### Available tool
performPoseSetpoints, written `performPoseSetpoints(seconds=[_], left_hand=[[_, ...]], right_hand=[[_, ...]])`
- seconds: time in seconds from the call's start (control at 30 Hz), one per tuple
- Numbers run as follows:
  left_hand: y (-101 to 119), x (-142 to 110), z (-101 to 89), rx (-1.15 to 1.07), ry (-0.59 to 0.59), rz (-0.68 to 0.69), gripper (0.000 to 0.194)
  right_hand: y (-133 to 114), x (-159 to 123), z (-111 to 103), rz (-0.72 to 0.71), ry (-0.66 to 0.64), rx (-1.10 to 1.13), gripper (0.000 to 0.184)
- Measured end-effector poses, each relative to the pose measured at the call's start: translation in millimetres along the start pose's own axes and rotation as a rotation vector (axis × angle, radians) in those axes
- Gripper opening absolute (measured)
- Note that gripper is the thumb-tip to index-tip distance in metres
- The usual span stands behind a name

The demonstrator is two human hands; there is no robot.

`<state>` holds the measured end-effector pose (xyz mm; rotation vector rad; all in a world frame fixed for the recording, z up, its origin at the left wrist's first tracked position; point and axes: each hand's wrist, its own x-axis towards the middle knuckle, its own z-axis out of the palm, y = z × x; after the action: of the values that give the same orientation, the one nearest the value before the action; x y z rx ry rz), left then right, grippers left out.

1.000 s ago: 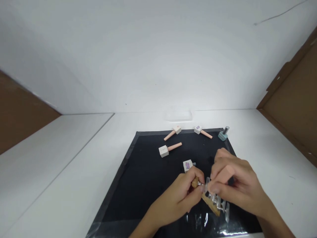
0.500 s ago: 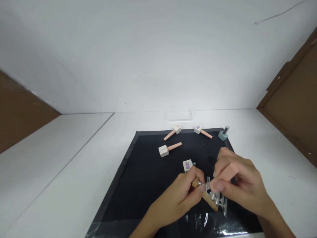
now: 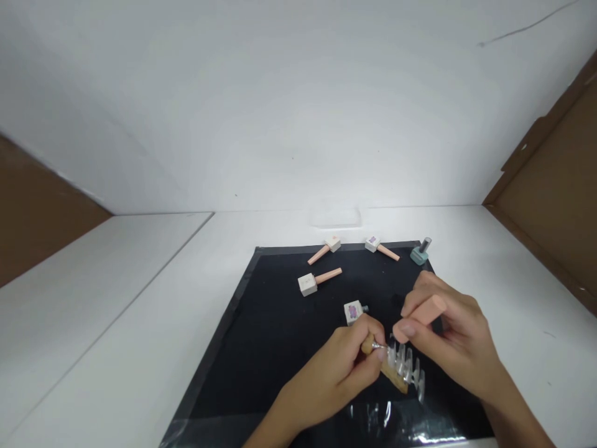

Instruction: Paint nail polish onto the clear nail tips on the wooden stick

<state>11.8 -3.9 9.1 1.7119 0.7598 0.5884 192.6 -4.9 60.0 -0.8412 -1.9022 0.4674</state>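
- 1 left hand (image 3: 342,364): fingers pinched narrow on the brown holder (image 3: 395,378).
- Clear nail tips (image 3: 408,366): at 4 o'clock from the left fingers, 6 o'clock from the right; row's long axis 10 to 4 o'clock; left hand nearer.
- Right hand (image 3: 450,342): fingers narrow around the peach cap (image 3: 422,314), near the row's 10 o'clock end.

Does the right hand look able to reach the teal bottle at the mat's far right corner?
Probably yes: nothing visible stands between the right hand and the teal bottle just beyond it. However, this hand holds a peach cap, which may hinder grasping.
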Motion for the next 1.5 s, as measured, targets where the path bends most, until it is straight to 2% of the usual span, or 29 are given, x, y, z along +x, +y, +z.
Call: performPoseSetpoints(seconds=[0.13,0.27,0.4,0.5,0.57,0.7,0.8,0.87,1.0,1.17,1.33,1.43,1.5], left_hand=[[0,0,0.5,0.000,-0.006,0.000,0.014],[0,0,0.5,0.009,0.000,-0.019,0.012],[2,0,-0.5,-0.008,-0.009,-0.022,0.015],[2,1,-1.3,0.009,0.013,-0.018,0.012],[2,1,-1.5,0.009,0.011,-0.019,0.011],[0,0,-1.3,0.003,-0.011,-0.011,0.013],[-3,-2,-0.7,0.032,0.008,-0.010,0.010],[-4,-4,-0.3,0.033,0.010,-0.015,0.009],[-4,-4,0.0,0.026,0.007,-0.021,0.012],[-3,-5,-1.5,0.048,0.034,-0.034,0.009],[-3,-6,-1.4,0.045,0.031,-0.009,0.009],[-5,-8,-0.1,0.039,0.029,-0.021,0.010],[-6,-9,0.5,0.030,0.023,-0.023,0.011]], right_hand=[[0,0,0,-0.006,-0.088,0.029,0.031],[0,-1,0,0.013,0.016,-0.010,0.027],[0,0,-1,-0.010,-0.092,0.044,0.032],[0,1,0,0.018,-0.022,-0.022,0.030],[-1,1,1,-0.005,0.007,0.009,0.028],[0,1,3,-0.025,-0.073,0.026,0.033],[1,-1,3,0.012,0.040,-0.072,0.025],[2,-2,4,0.005,0.072,-0.045,0.022],[2,-2,5,-0.006,-0.047,0.033,0.030],[5,-5,6,0.011,0.126,-0.025,0.021],[9,-7,6,-0.011,0.031,0.099,0.024],[10,-8,6,0.073,0.142,0.083,0.021],[11,-9,6,0.063,0.167,0.142,0.020]])
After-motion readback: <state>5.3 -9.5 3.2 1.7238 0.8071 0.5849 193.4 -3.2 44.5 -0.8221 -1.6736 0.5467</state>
